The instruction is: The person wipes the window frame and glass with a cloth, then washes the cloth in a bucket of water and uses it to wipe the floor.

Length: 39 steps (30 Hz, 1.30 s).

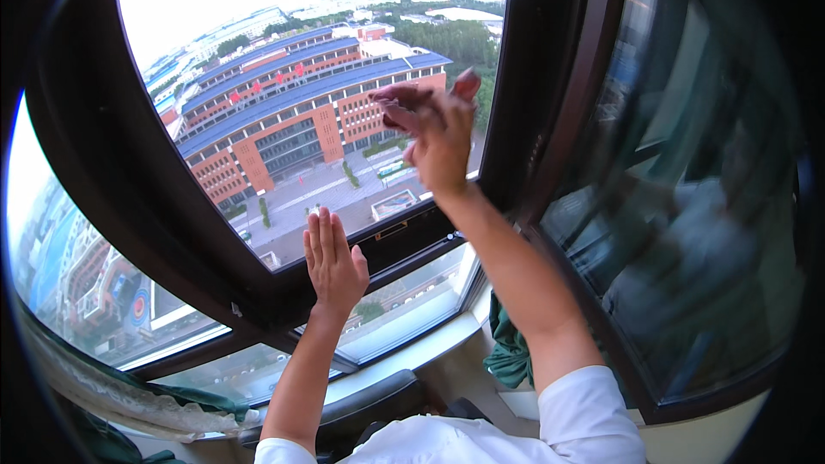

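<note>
My right hand [445,142] is raised in front of the large window [309,6], gripping a crumpled reddish-brown cloth [403,106]. Part of the cloth sticks out above the knuckles, and hand and cloth are slightly blurred. Lower and to the left, my left hand [336,264] is held up flat with nothing in it. Its fingers lie side by side and the thumb stands a little off. It overlaps the dark lower bar of the window frame [387,251]; whether either hand touches glass or frame, I cannot tell.
A dark-framed glass sash [683,258] stands at the right, with blurred reflections. Below the window are a pale sill [412,348], a black padded chair back [374,403] and a bunched green curtain [509,348]. Lace-edged curtain fabric [148,403] hangs lower left. Outside, far below, stands a brick building [264,164].
</note>
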{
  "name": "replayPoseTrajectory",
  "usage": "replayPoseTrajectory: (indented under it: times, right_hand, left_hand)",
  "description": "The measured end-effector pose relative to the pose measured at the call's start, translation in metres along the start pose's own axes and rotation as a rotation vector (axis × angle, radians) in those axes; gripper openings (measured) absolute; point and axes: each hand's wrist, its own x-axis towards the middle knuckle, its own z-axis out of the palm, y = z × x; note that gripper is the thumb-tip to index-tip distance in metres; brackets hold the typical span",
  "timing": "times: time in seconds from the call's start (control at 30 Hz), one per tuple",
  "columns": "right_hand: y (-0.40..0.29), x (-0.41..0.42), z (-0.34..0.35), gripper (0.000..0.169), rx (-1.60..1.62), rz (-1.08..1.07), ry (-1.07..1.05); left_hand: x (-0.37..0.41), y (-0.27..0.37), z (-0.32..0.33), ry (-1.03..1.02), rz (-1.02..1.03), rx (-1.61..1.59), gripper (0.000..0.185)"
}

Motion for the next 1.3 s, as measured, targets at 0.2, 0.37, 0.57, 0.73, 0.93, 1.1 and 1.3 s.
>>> replayPoseTrajectory:
  times: [0.2,0.37,0.57,0.73,0.93,1.1,1.3]
  right_hand:
    - [-0.001,-0.130,-0.029,0.007,0.133,-0.054,-0.318]
    - [0.050,-0.113,-0.021,0.022,-0.006,0.755,-0.032]
    - [-0.056,-0.128,0.004,0.019,0.133,0.085,-0.248]
    - [-0.012,-0.125,0.009,0.021,-0.061,0.654,0.142]
    - [-0.044,-0.129,0.011,0.030,0.020,0.495,-0.105]
    - [-0.069,-0.130,0.024,0.030,-0.101,0.483,-0.013]
    - [-0.022,-0.120,0.017,0.029,-0.098,0.867,0.091]
  left_hand:
    - [-0.002,0.000,-0.001,-0.011,0.000,-0.017,0.083]
    - [-0.001,0.006,0.004,0.013,-0.005,-0.061,0.082]
    - [-0.005,-0.007,-0.002,0.111,0.010,-0.190,0.076]
    - [-0.004,-0.003,-0.003,0.102,-0.001,-0.214,0.076]
    - [-0.009,-0.009,-0.005,0.082,0.018,-0.167,0.079]
    - [-0.004,-0.003,-0.004,0.090,0.014,-0.160,0.081]
    - [-0.004,-0.002,-0.005,0.081,0.003,-0.158,0.082]
